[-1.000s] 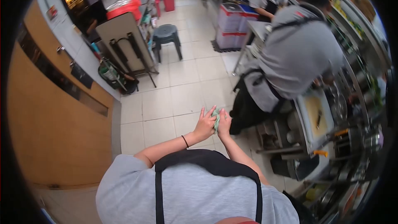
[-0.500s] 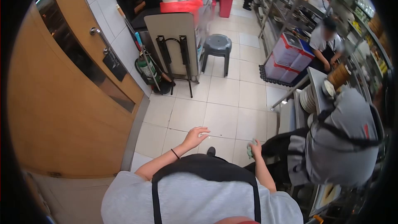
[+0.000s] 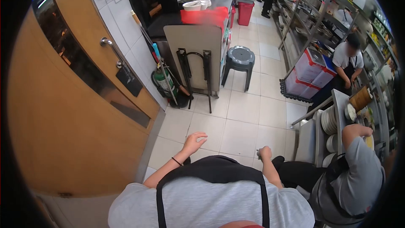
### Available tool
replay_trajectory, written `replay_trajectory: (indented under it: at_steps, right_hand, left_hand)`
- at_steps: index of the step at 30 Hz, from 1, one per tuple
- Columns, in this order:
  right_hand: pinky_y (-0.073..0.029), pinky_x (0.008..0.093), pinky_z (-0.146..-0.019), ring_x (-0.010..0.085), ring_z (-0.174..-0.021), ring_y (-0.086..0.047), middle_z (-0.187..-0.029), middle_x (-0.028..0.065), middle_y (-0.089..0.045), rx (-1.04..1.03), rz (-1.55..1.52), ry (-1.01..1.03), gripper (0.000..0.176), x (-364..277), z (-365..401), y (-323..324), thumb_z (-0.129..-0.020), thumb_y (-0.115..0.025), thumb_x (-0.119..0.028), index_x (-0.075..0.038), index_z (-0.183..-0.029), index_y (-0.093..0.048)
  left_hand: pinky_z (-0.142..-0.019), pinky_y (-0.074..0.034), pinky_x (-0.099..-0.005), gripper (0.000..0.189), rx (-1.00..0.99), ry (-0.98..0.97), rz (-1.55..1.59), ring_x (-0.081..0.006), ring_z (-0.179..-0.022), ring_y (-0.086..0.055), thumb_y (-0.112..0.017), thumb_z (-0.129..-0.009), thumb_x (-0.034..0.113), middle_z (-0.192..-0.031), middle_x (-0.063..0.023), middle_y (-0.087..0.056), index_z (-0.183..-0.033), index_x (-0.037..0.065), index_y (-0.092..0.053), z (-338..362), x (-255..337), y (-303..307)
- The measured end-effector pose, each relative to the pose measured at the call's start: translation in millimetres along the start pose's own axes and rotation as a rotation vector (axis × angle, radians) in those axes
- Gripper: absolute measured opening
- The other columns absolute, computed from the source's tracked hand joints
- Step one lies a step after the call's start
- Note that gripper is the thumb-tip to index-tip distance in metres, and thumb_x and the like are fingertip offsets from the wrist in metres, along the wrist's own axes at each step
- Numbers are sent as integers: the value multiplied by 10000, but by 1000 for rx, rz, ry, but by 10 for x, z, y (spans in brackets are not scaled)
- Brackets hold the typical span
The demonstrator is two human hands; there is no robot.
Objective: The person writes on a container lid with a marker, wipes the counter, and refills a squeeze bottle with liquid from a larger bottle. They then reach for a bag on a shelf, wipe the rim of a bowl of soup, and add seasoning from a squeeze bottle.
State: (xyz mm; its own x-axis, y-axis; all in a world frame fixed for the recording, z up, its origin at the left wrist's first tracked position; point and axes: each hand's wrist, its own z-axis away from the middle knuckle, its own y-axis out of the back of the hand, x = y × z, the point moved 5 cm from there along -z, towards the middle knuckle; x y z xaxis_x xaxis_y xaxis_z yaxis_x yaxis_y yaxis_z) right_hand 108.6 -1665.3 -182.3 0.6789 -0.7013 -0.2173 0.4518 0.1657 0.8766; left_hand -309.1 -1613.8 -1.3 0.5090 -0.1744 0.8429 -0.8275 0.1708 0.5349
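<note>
My left hand (image 3: 194, 142) hangs in front of my body over the tiled floor, fingers loosely bent and apart, with nothing in it; a dark band circles the wrist. Lower right of centre, my right hand (image 3: 264, 153) is closed around a small greenish cloth (image 3: 258, 154), of which only a bit shows. Both hands are in the air, touching no surface. My black apron (image 3: 215, 169) lies below and between them.
A wooden door (image 3: 84, 126) stands left. Ahead are a folded table (image 3: 194, 55), a grey stool (image 3: 240, 57) and a fire extinguisher (image 3: 163, 80). Close on the right, a co-worker (image 3: 358, 177) is beside a shelf with stacked plates (image 3: 329, 120); another person (image 3: 348, 61) stands behind crates (image 3: 310, 65).
The folded table, stool and door fittings appear shifted right and lower. The near co-worker has moved lower and reaches an arm over the shelf. Less of the cloth shows in my right hand.
</note>
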Motion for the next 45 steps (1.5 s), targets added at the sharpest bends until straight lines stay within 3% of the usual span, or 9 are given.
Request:
replay_trajectory:
  at_steps: [4, 6, 10, 13, 15, 19, 21, 29, 45]
  right_hand:
    - [-487, 418, -731, 341, -867, -609, -908, 179, -632, 91, -93, -38, 346, -448, 299, -100, -758, -602, -363, -41, -881, -637]
    - [-480, 416, -750, 337, -905, -598, -941, 177, -625, 151, -244, -157, 329, -493, 464, -309, -739, -637, -326, -55, -924, -620]
    - [-465, 397, -822, 319, -982, -573, -1023, 198, -596, 48, -116, -51, 461, -522, 657, -961, -645, -716, -195, 0, -1027, -547]
    - [-477, 390, -811, 316, -945, -594, -995, 207, -607, 97, -169, -112, 448, -711, 1077, -938, -627, -713, -186, 26, -995, -571]
    - [-500, 385, -758, 317, -878, -620, -923, 213, -626, -94, -91, -212, 346, -664, 1194, -1060, -618, -710, -168, 23, -893, -623]
    - [-515, 382, -704, 315, -815, -638, -843, 217, -637, -9, -21, -190, 253, -253, 1192, -1173, -619, -707, -166, 19, -783, -652]
    - [-517, 379, -677, 306, -803, -641, -803, 202, -641, -43, 186, 178, 188, -30, 935, -1445, -654, -675, -149, 25, -717, -643]
    - [-495, 393, -718, 333, -815, -619, -827, 176, -633, -1, 94, 175, 217, -744, 836, -1221, -736, -518, -191, -24, -734, -657]
    - [-502, 374, -691, 300, -781, -632, -823, 163, -641, -106, 21, -20, 215, -873, 1021, -1254, -659, -564, -210, -58, -768, -671]
  left_hand:
    - [-855, -443, -337, 180, -18, -58, -22, -275, -971, -575, -629, -765, 179, -1016, -126, -622, -890, 53, -659, -187, -406, 608]
    - [-848, -448, -334, 182, 6, -73, -46, -274, -964, -579, -628, -767, 182, -1012, -130, -622, -886, 48, -658, -240, -652, 965]
    - [-827, -457, -332, 191, 23, -19, -25, -273, -933, -593, -626, -767, 192, -986, -123, -631, -878, 40, -658, -351, -1136, 1631]
    - [-817, -459, -331, 190, -16, 51, -12, -270, -919, -597, -626, -765, 190, -958, -115, -638, -876, 39, -657, -443, -1356, 1909]
    - [-814, -459, -331, 189, -34, 56, -9, -267, -917, -598, -625, -764, 188, -945, -111, -641, -878, 40, -657, -503, -1406, 2046]
    - [-801, -460, -336, 193, -2, 18, -25, -268, -904, -599, -620, -767, 189, -928, -115, -640, -886, 40, -654, -676, -1339, 2170]
    - [-800, -459, -336, 197, 19, 17, -22, -269, -904, -598, -618, -769, 191, -926, -116, -639, -890, 40, -653, -725, -1335, 2184]
    - [-801, -456, -338, 212, -13, -28, 25, -277, -900, -592, -607, -775, 211, -931, -116, -629, -890, 38, -650, -815, -1418, 2092]
    - [-758, -464, -325, 157, 81, -31, 37, -265, -853, -604, -618, -765, 160, -881, -104, -636, -864, 43, -652, -918, -1546, 2457]
